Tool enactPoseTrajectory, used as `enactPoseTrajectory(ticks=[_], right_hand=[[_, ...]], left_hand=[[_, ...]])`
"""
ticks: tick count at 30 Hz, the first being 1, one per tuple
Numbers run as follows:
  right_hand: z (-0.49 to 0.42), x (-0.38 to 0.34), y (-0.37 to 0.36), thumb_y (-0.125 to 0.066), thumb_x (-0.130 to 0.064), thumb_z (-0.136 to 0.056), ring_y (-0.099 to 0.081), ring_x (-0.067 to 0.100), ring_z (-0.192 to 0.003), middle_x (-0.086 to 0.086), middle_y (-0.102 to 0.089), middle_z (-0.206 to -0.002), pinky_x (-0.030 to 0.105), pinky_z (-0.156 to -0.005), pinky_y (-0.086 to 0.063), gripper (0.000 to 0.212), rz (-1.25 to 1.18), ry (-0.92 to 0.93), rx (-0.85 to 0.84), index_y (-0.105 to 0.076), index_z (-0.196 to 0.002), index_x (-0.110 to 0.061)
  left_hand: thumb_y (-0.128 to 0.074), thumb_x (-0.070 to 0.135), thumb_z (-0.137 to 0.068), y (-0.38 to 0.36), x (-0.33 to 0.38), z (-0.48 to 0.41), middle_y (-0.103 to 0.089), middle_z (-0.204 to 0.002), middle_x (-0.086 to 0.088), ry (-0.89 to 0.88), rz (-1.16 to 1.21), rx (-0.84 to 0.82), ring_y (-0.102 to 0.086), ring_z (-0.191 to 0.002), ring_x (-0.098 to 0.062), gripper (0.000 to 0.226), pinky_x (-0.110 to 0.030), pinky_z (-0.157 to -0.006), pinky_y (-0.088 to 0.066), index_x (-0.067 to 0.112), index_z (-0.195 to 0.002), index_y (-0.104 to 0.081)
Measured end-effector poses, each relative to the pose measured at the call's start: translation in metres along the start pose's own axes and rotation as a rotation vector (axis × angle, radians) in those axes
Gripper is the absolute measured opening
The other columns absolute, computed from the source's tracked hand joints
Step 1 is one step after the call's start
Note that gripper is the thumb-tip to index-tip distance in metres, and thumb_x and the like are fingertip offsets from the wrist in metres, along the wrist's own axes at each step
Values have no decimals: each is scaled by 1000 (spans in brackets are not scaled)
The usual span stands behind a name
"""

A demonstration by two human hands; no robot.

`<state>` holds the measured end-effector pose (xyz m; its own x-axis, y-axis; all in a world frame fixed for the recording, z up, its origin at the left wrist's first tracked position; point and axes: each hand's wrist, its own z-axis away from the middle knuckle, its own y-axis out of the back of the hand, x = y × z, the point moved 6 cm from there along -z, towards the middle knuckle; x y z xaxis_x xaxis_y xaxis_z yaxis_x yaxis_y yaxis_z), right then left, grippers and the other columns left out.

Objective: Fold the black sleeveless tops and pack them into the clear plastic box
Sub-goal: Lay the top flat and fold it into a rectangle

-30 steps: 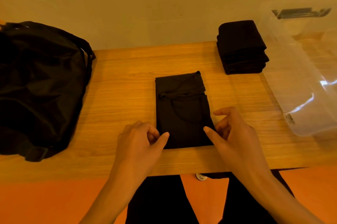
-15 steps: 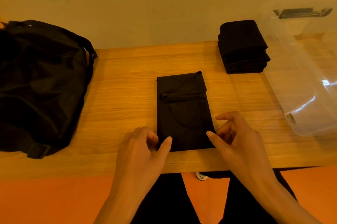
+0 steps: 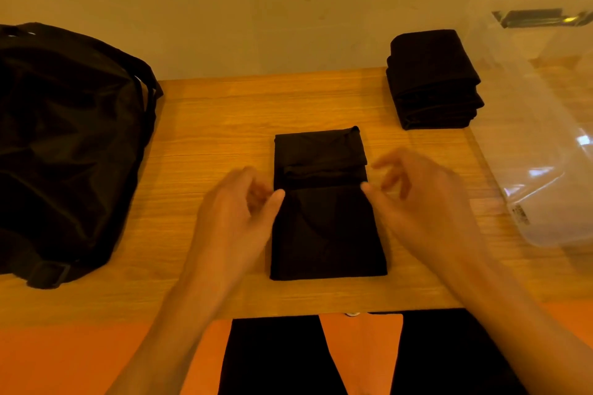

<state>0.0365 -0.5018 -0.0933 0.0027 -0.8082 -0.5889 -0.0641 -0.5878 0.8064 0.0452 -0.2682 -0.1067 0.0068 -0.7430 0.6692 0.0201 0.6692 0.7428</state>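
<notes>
Now the black sleeveless top (image 3: 324,227) lies in the middle of the wooden table (image 3: 218,118), folded into a narrow strip. Its near end is doubled over so that the edge runs across the strip about halfway along. The left hand (image 3: 237,214) is at the left end of that edge. Its thumb lies against the cloth and its fingers are curled close behind, pinching the corner. The right hand (image 3: 426,202) is at the right end with its thumb tip touching the corner. Its other fingers are bent loosely above the table, but motion blur smears them and I cannot tell whether they grip the cloth or only hover.

A stack of folded black tops (image 3: 433,80) sits at the far right of the table, well apart from the top being handled. Just beside that stack, on the right, stands the clear plastic box (image 3: 545,144). It has a dark handle near its far rim and a small label on its near wall, and no clothing shows inside it. A large black bag (image 3: 64,144) rests on the left part of the table, with a strap draped over its right side. Below the near table edge are the person's black trouser legs (image 3: 272,359) and an orange floor (image 3: 64,359).
</notes>
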Motion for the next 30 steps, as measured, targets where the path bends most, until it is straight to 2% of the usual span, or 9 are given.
enactPoseTrajectory(ticks=[2,5,7,11,14,18,24,28,30], right_hand=[[-27,-9,-4,-75,-35,-87,-51,1,-94,-13,-54,-108,13,-81,-42,40,85,128,-17,-60,-124,-32],[-53,-14,-15,-79,-35,-84,-49,12,-115,-7,-56,-119,29,-99,-42,48,190,236,-113,-62,-129,-33],[-59,-14,-19,-78,-38,-84,-50,12,-117,-9,-58,-119,29,-99,-41,46,231,276,-192,-63,-127,-34],[-56,-8,-22,-77,-34,-84,-54,10,-108,-9,-59,-113,27,-91,-47,31,226,347,-210,-71,-114,-29],[-54,-7,-23,-75,-21,-88,-57,9,-96,-7,-62,-102,18,-79,-47,15,200,413,-157,-74,-103,-23],[-50,-10,-21,-73,-18,-88,-53,5,-86,-7,-64,-91,13,-72,-40,10,134,476,-100,-74,-98,-20],[-43,-15,-21,-61,-39,-89,-56,11,-87,-9,-67,-89,37,-80,-47,24,190,579,-141,-77,-98,-24],[-46,-20,-9,-56,-40,-93,-57,17,-98,-2,-65,-102,30,-84,-37,34,158,555,82,-74,-110,-16],[-47,-22,-24,-45,-47,-100,-53,24,-123,4,-61,-131,32,-97,-37,50,299,500,53,-62,-135,-15]], left_hand=[[-70,26,-93,-3,8,-25,-53,-115,16,-205,-48,-97,-53,-105,0,23,-19,-90,-45,32,-114,-65],[-72,12,-91,-13,12,-51,-52,-124,13,-433,-150,-241,-49,-117,-5,44,-17,-99,-40,28,-130,-64],[-73,8,-89,-17,10,-61,-54,-126,11,-512,-199,-284,-50,-119,-7,47,-16,-100,-39,26,-131,-65],[-76,8,-87,-15,13,-61,-65,-110,0,-679,-155,-206,-65,-96,-17,22,-41,-81,-56,12,-109,-76],[-75,8,-88,-12,11,-57,-67,-101,-1,-708,-77,-136,-67,-84,-17,14,-41,-70,-57,8,-103,-77],[-74,7,-90,-7,10,-51,-68,-102,-3,-727,-53,-104,-68,-87,-17,14,-42,-71,-57,7,-104,-76],[-72,16,-91,-6,7,-47,-70,-103,5,-757,-87,-95,-63,-93,-11,13,-37,-80,-53,14,-102,-78],[-57,18,-92,2,12,-50,-67,-113,3,-603,104,40,-59,-104,-16,27,-25,-88,-46,12,-113,-74],[-49,30,-100,-8,25,-50,-63,-133,-3,-607,-24,16,-54,-124,-20,40,-30,-104,-42,11,-131,-66]])
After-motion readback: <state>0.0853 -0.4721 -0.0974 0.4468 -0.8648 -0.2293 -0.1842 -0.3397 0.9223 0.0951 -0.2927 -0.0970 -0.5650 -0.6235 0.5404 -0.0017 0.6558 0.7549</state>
